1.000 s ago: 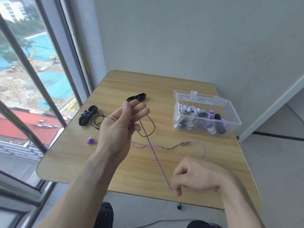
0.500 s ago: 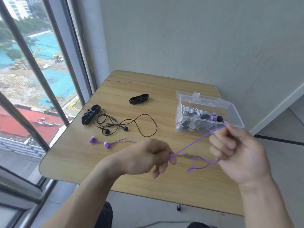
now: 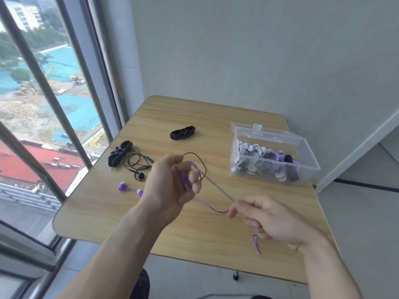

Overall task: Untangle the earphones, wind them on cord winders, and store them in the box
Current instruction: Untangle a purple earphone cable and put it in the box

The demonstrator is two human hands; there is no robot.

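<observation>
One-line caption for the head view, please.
Both hands hold a purple earphone cord over the wooden table.

Two bare forearms, no sleeves, hands (image 3: pixel 172 182) and (image 3: pixel 269 219) without rings or watch.

My left hand (image 3: pixel 172 184) hides stretch of purple cord (image 3: pixel 218 192), covers part of black cord loop (image 3: pixel 198 164). My fingers (image 3: pixel 195 180) motion-blurred. Both forearms cut off at bottom edge. Contents of box (image 3: pixel 302 171) too jumbled to count.

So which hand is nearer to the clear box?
Right. The right hand is below the clear box, toward the table's near edge; the left hand is farther to its left.
</observation>
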